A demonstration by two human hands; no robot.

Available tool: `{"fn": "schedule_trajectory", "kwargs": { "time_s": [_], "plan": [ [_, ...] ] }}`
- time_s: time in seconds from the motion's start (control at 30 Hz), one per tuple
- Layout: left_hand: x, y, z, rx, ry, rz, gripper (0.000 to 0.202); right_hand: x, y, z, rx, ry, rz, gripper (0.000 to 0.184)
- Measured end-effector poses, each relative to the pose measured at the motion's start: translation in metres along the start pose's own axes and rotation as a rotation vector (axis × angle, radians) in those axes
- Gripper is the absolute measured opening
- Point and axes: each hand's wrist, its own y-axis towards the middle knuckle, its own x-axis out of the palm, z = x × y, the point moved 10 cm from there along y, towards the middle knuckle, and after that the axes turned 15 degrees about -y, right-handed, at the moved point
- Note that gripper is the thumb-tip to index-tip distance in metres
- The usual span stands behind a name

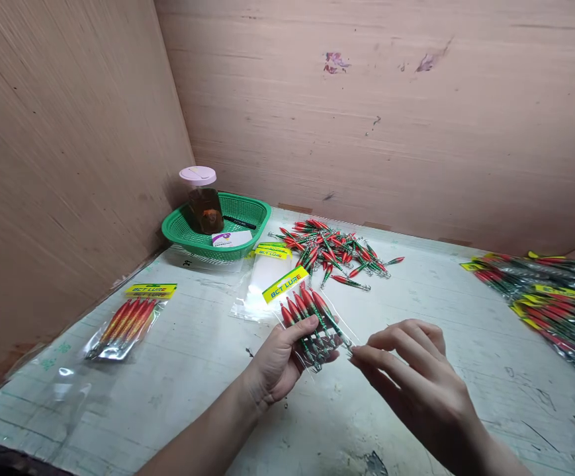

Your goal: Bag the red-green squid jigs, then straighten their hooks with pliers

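My left hand (278, 362) is closed on a clear plastic bag with a yellow "BCT LURE" header card (285, 285), its thumb on top. Several red and green fishing lures (311, 311) lie side by side in the bag, heads toward the card and hooks toward me. At the bag's lower right, my right hand (419, 373) pinches the hook end of the rightmost lure (330, 313). Beyond the bag is a loose pile of the same lures (334, 248). Just left of the pile lie bags with yellow header cards (273, 250), partly covered by the held one.
A green basket (168, 231) at back left holds a pink-lidded cup (206, 210), a black pen (239, 223) and a white card (231, 239). One bag of red and gold lures (128, 322) lies left. Filled lure bags (560, 314) are heaped right. Wooden walls (376, 119) enclose the table.
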Motion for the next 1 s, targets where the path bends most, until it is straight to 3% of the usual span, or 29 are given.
{"fn": "schedule_trajectory", "kwargs": {
  "time_s": [0.2,0.4,0.47,0.53,0.6,0.67,0.73,0.77,0.87,1.0],
  "plan": [
    [0.004,-0.002,-0.013,-0.077,0.098,-0.071,0.023,0.008,-0.006,0.012,0.068,0.051,-0.039,0.006],
    [-0.010,0.000,-0.041,-0.207,0.335,-0.088,0.031,0.016,-0.049,-0.001,0.021,0.077,-0.134,0.020],
    [-0.013,0.000,-0.031,-0.083,0.537,-0.064,0.037,0.021,-0.068,-0.004,0.043,0.042,-0.135,0.019],
    [-0.012,-0.006,-0.003,0.200,0.836,0.043,0.048,0.028,-0.085,-0.007,0.051,-0.007,-0.145,0.020],
    [0.005,-0.020,0.014,0.467,1.185,0.058,0.062,0.034,-0.097,-0.009,0.055,-0.046,-0.148,0.023],
    [0.027,-0.027,-0.007,0.524,1.491,-0.185,0.078,0.037,-0.102,-0.010,0.055,-0.063,-0.143,0.026],
    [0.033,-0.031,-0.048,0.404,1.677,-0.506,0.086,0.040,-0.104,-0.010,0.048,-0.069,-0.154,0.028],
    [0.030,-0.031,-0.063,0.346,1.723,-0.609,0.084,0.042,-0.105,-0.010,0.042,-0.074,-0.162,0.028],
    [0.020,-0.027,-0.079,0.310,1.768,-0.680,0.063,0.045,-0.105,-0.009,0.021,-0.091,-0.180,0.031],
    [0.019,-0.022,-0.074,0.398,1.731,-0.673,0.054,0.052,-0.106,-0.012,0.002,-0.108,-0.182,0.032]
  ]
}}
